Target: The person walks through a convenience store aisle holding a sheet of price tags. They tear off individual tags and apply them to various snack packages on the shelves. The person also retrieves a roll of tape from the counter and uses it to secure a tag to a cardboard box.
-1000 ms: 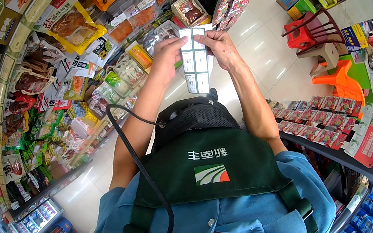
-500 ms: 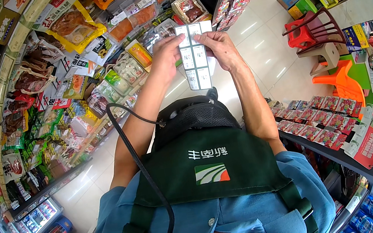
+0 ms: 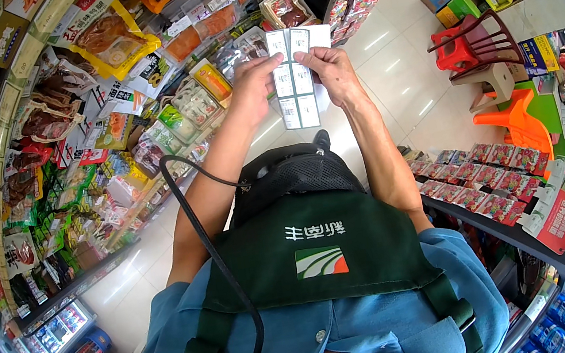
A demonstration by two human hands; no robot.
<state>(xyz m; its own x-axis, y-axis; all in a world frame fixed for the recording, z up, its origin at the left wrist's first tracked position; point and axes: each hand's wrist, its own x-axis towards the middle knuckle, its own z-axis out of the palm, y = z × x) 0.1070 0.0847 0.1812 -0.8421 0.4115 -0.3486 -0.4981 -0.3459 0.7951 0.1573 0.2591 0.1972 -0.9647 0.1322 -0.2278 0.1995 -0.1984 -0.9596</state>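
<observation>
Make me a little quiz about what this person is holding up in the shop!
1. True or false: both hands hold the white label sheet.
2. Which hand grips the sheet's right edge? A) left hand B) right hand
3. Fill the gap: the orange plastic stool stands on the person's ____ side.

Key: 1 true; 2 B; 3 right.
</observation>
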